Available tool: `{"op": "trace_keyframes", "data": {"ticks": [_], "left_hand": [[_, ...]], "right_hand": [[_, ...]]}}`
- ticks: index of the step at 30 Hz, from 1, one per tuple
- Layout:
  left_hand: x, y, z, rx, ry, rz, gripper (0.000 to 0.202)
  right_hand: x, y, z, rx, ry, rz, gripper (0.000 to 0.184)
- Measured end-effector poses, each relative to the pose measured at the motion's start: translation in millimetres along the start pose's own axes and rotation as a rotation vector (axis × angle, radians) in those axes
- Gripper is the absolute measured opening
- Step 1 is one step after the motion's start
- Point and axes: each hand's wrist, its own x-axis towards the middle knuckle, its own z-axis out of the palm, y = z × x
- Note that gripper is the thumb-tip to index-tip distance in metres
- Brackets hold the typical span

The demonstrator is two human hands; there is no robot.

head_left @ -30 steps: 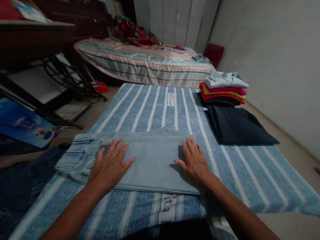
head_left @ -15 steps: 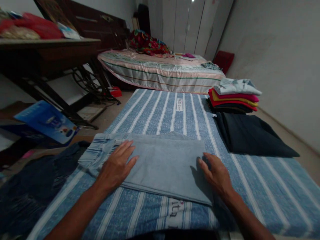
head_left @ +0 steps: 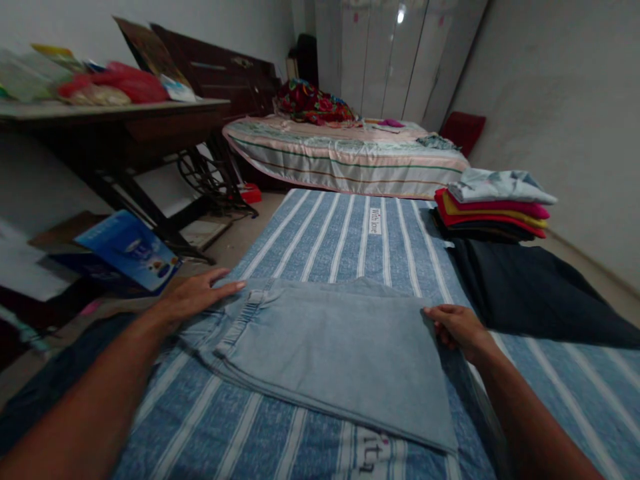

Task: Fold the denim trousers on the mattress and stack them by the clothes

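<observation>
Folded light-blue jeans point(head_left: 335, 347) lie flat across the striped cloth in front of me, an elastic gathered cuff point(head_left: 245, 320) on top near their left end. My left hand point(head_left: 197, 293) rests at the far left part of the jeans, fingers stretched out and thumb apart. At the right folded edge, my right hand point(head_left: 457, 327) pinches the denim between thumb and curled fingers.
Blue-and-white striped cloth point(head_left: 320, 233) covers the surface. Dark folded trousers point(head_left: 535, 290) lie at right, behind them a stack of folded clothes point(head_left: 493, 207). On the left are a sewing-machine table point(head_left: 150, 113), a blue box point(head_left: 130, 247) and dark denim point(head_left: 65, 373). A bed point(head_left: 340, 153) stands beyond.
My left hand has slid left, off the gathered cuff toward the far end. My right hand has closed on the jeans' right edge. The camera view has shifted slightly.
</observation>
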Motion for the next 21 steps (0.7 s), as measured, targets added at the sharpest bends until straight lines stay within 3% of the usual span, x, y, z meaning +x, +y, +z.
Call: {"op": "trace_keyframes", "data": {"ticks": [3,6,9,13,17,21], "left_hand": [[2.8,2.7,-2.8,-0.100,-0.125,-0.117,0.080],[6.6,5.9,-7.3,-0.159,-0.113,-0.179,0.079],[9.0,7.5,-11.2,-0.261,-0.153,-0.220,0.073],[10.5,2.8,-11.3,-0.511,-0.349,-0.260,0.057],[10.1,-5.6,-8.0,-0.694,-0.432,-0.285,0.043],[6.8,-6.2,-4.3,-0.711,-0.405,-0.232,0.050]], "right_hand": [[-0.2,-0.9,5.1,0.032,0.054,-0.059,0.032],[-3.5,-3.7,11.0,0.149,0.063,-0.093,0.033],[-8.8,-8.9,15.1,0.252,-0.011,-0.007,0.030],[-13.3,-14.0,19.2,0.272,-0.088,0.084,0.025],[-12.5,-8.6,23.9,0.317,-0.102,-0.018,0.025],[-16.2,-6.2,26.6,0.269,-0.023,-0.172,0.025]]}}
